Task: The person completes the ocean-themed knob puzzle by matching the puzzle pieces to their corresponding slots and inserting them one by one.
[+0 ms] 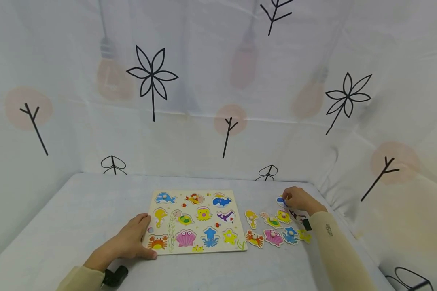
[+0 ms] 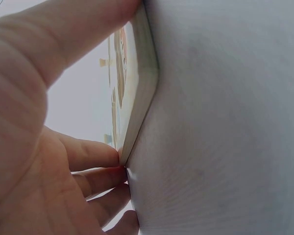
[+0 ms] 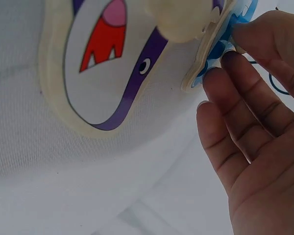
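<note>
My left hand (image 1: 132, 237) holds the near left corner of a cream puzzle board (image 1: 204, 251), thumb at its front edge and fingers along its left edge. Knobbed dolphin (image 1: 170, 199) and fish (image 1: 199, 199) pieces sit in the board's far row. Over at the right, my right hand (image 1: 299, 199) pinches a blue whale piece (image 1: 281, 201) between thumb and fingers, the palm hiding much of it from above. In the right wrist view a purple-and-white shark piece (image 3: 105, 93) with a round wooden knob lies close beside those fingers.
Loose knobbed pieces lie right of the board: seahorse (image 1: 251, 221), turtle (image 1: 273, 222), octopus (image 1: 286, 218), crab (image 1: 254, 240), pink shell (image 1: 276, 240), squid (image 1: 287, 238) and starfish (image 1: 304, 236). White printed cloth (image 1: 189, 141) hangs behind the white table (image 1: 76, 210).
</note>
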The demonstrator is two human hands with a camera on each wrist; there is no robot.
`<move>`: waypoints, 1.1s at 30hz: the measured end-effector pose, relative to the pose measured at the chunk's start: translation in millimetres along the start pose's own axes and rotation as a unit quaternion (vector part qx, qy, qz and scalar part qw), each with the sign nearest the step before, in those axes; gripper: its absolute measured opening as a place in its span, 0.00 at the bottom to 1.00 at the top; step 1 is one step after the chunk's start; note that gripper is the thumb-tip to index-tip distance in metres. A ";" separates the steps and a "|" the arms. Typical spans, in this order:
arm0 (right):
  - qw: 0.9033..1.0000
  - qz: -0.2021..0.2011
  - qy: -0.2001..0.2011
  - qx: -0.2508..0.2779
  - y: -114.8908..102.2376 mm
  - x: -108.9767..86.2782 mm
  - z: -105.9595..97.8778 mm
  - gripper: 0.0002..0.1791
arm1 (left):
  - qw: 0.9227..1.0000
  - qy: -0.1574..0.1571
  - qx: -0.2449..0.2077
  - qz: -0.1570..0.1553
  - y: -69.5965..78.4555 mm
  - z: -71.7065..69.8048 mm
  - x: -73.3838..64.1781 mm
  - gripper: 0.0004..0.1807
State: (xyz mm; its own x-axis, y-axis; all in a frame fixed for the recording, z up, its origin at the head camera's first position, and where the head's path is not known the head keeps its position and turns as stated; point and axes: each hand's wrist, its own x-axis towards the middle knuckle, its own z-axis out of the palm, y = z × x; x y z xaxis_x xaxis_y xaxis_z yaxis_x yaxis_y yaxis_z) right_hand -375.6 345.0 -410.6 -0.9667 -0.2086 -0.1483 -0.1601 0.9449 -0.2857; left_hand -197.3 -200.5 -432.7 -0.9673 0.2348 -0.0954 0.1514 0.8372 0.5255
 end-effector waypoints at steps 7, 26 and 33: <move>1.000 0.005 0.005 0.001 0.2 -0.3 0.5 0.08 | 1.000 -0.001 0.000 -0.003 1.6 -0.9 -0.3 0.67; 1.000 -0.018 0.010 0.006 -10.3 3.4 0.7 0.07 | 1.000 -0.008 0.007 -0.008 2.6 -2.5 -1.4 0.67; 1.000 -0.025 0.006 0.012 -31.1 4.4 2.6 0.09 | 1.000 -0.011 0.001 -0.009 3.0 -2.2 -1.6 0.68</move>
State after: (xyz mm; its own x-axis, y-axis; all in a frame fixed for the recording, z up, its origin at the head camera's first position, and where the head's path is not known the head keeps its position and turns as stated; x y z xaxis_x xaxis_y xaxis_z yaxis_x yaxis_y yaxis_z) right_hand -374.3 314.1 -404.8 -0.9601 -0.2515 -0.1223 -0.2029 0.9274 -0.3143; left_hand -195.8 -199.4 -429.1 -0.9653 0.2304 -0.1228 0.1349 0.8426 0.5213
